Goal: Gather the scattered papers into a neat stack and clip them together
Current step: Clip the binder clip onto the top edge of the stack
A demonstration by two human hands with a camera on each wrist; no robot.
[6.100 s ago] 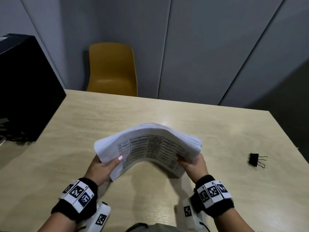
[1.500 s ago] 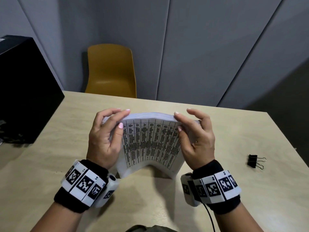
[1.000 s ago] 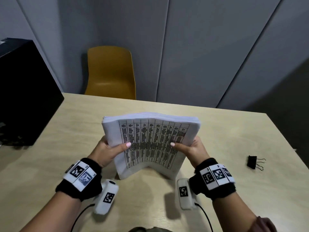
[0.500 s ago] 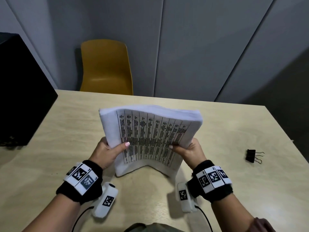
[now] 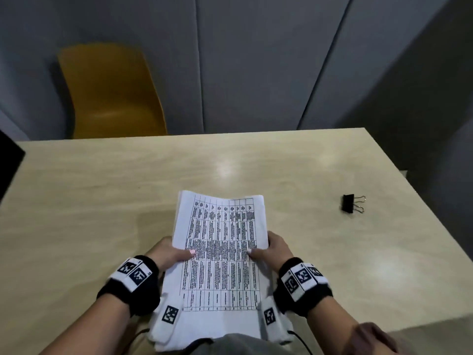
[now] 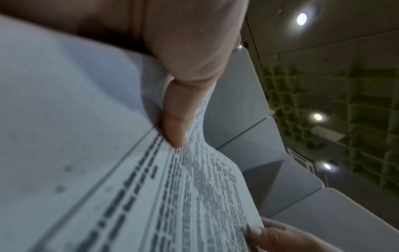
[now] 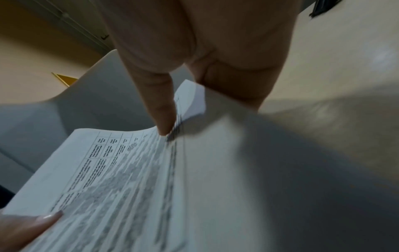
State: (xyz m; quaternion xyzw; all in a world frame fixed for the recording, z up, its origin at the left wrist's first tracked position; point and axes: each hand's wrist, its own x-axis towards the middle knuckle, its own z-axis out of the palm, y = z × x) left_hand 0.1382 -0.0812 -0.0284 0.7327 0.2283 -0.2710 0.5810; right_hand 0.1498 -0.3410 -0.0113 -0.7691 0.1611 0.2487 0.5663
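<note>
A thick stack of white papers [image 5: 220, 252] printed with a table is held lengthwise over the near edge of the table, its far end pointing away from me. My left hand [image 5: 170, 254] grips its left edge, thumb on top and fingers hidden underneath. My right hand [image 5: 271, 248] grips the right edge the same way. The left wrist view shows the left thumb [image 6: 175, 122] pressing on the printed papers [image 6: 151, 187]. In the right wrist view the right thumb [image 7: 159, 110] pinches the papers [image 7: 129, 179]. A black binder clip [image 5: 351, 203] lies alone on the table to the right.
The pale wooden table [image 5: 102, 201] stretches ahead, its right edge close to the clip. A yellow chair [image 5: 110, 93] stands behind the far edge. A black box [image 5: 7, 162] shows at the left edge. Grey wall panels stand behind.
The stack stood upright on its edge half a second ago; now it has been tipped down to lie nearly flat and drawn closer to me. Both hands keep their grip on its sides.
</note>
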